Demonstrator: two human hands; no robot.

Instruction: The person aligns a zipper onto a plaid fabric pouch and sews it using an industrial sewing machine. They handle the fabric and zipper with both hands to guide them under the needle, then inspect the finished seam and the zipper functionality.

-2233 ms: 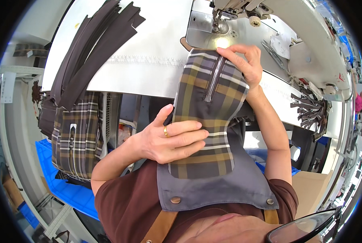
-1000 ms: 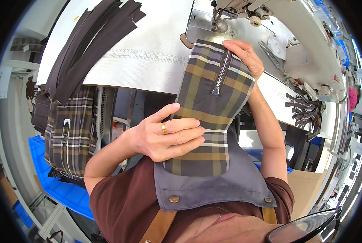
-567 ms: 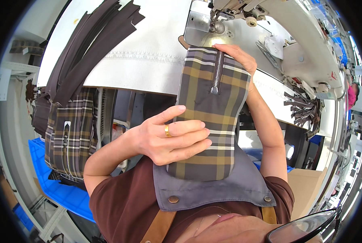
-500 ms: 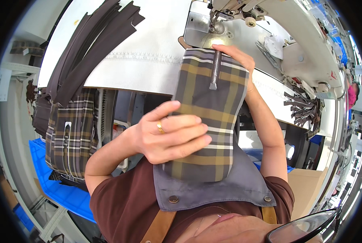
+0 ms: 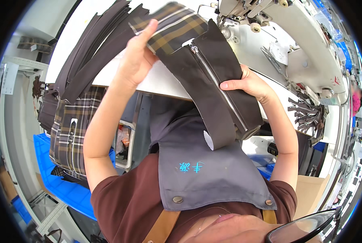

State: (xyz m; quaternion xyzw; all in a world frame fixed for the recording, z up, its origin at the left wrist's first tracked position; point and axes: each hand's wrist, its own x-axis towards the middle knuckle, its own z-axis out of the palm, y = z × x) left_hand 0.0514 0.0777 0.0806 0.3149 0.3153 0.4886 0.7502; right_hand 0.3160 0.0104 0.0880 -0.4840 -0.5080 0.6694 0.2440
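Both hands hold up a plaid fabric piece in front of the sewing machine. Its brown, yellow and white checked panel (image 5: 181, 29) rises at the upper left, and a dark brown zippered band (image 5: 225, 52) slants down to the right. Along the band runs a silver zipper (image 5: 217, 81), its pull near the upper end. My left hand (image 5: 138, 60) grips the panel's left edge, thumb on the near face and the other fingers partly hidden. On the band's right side, my right hand (image 5: 251, 86) pinches with the thumb across the front; its other fingers go behind.
A sewing machine (image 5: 298, 36) stands at the upper right, with scissors (image 5: 274, 58) on its bed. Dark fabric strips (image 5: 92, 44) lie at the left of the white table. Plaid pieces (image 5: 82, 137) hang over a blue bin (image 5: 74, 194). Dark scraps (image 5: 308, 111) sit at the right.
The fabric piece has been turned and opened out, now showing the long zippered band. My left hand has moved up to the panel's edge; my right hand has come down onto the band.
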